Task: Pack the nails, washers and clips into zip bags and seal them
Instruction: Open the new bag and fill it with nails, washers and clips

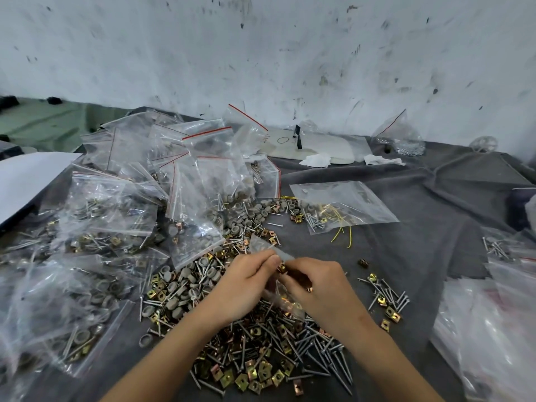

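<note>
**Handling.** The zip bag [285,304] is thin, clear film: very light, limp and probably slippery. It will likely collapse unless its mouth is held apart. Take hold at the top edge, beside the zip strip, with one lip pinched. Support the bottom once metal parts add weight, since nail points could pierce the film.

**Appearance.** The bag is small and transparent and already holds several brass-coloured parts in its lower end. Its upper end stands up, crumpled, between the two hands.

**Position.** The bag is held just above the loose pile, near the centre of the scene.

**Hands.** The left hand [246,285] has its fingers curled and pinches the upper part of the bag. The right hand [322,288] pinches a clip [282,267] at the bag's mouth. Whether the right hand also touches the film cannot be determined.

**Surroundings.**
- Directly below and nearer lie nails [324,352] and square loose clips [255,375], mixed together.
- Grey round washers [174,285] lie to the left of the hands and beyond them.
- A heap of filled bags [130,198] with red zip strips occupies the left and far left.
- A flat bag [342,204] holding nails and yellow wire lies far right of the hands.
- More clear bags [493,329] lie at the right edge.
- Everything rests on a wrinkled grey cloth [420,227].
</note>
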A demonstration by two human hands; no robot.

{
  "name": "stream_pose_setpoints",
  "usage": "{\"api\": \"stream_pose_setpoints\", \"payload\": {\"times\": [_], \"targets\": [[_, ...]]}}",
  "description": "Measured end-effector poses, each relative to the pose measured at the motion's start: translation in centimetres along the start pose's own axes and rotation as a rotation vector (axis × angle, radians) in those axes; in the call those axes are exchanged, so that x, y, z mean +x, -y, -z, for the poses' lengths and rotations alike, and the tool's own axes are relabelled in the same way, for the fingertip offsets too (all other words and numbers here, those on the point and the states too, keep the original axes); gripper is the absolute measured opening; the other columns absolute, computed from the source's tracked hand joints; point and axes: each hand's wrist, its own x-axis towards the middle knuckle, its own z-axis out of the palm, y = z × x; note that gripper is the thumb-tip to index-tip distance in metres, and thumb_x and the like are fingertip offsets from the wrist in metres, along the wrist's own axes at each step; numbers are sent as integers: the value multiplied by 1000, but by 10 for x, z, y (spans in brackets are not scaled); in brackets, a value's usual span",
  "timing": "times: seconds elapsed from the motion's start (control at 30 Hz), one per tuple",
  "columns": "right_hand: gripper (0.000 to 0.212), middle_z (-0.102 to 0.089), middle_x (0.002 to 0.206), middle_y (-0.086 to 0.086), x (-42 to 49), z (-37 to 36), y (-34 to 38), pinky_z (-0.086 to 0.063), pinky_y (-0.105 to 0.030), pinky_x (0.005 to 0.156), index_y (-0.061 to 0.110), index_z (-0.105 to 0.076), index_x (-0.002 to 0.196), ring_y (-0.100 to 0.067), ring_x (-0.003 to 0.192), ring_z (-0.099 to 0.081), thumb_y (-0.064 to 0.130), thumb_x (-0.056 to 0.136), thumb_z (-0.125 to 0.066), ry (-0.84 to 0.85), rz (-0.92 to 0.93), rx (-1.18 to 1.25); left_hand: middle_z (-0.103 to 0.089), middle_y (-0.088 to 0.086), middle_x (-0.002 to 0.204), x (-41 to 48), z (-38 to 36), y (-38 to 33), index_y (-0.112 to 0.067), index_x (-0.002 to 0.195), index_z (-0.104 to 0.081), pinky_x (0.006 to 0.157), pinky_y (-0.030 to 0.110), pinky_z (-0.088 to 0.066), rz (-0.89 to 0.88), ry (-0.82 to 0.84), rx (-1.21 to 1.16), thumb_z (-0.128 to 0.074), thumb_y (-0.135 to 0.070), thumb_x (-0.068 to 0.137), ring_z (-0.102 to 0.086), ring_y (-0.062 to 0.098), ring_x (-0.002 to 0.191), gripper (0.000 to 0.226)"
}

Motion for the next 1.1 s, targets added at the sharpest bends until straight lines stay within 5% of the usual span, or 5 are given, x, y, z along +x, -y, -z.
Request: {"api": "stream_pose_setpoints", "payload": {"times": [0.27,0.4,0.63,0.77,1.1], "targets": [[27,-68,75,2,-2,0,-1,-55,-31,71,20,-64,105,-10,70,-65,12,79,-68,31,-129,179,-46,-6,55,3,7,-1,-18,64,-46,54,28,-36,-44,86,197,-44,-20,101,-41,7,50,37],[20,-69,74,3,-2,-1,-1,-55,-32,70,14,-66,97,-10,69,-65,11,78,-70,34,-106,169,-42,-14,49,1,6,2,-27,60,-41,52,15,-30,-60,79,257,-46,-19,100,-42,3,49,41],[11,-64,67,10,-5,0,2,-43,-6,59,13,-66,84,-3,66,-62,14,76,-73,2,-40,127,-52,-22,56,-1,6,-5,-47,64,-58,57,12,-32,2,117,143,-42,-18,102,-47,-3,55,50],[12,-66,68,6,-6,1,4,-44,-7,60,13,-65,82,-5,65,-61,16,75,-74,-3,5,96,-47,-6,62,-2,7,-4,-9,70,-57,62,29,-35,88,171,-3,-41,-20,102,-42,9,59,37],[17,-59,59,9,-4,-3,7,-39,-9,54,12,-59,71,-7,56,-54,27,69,-67,-132,27,34,-46,-13,56,-6,-1,-11,-16,64,-51,58,21,-35,127,31,-8,-42,-17,101,-41,1,54,38]]}}
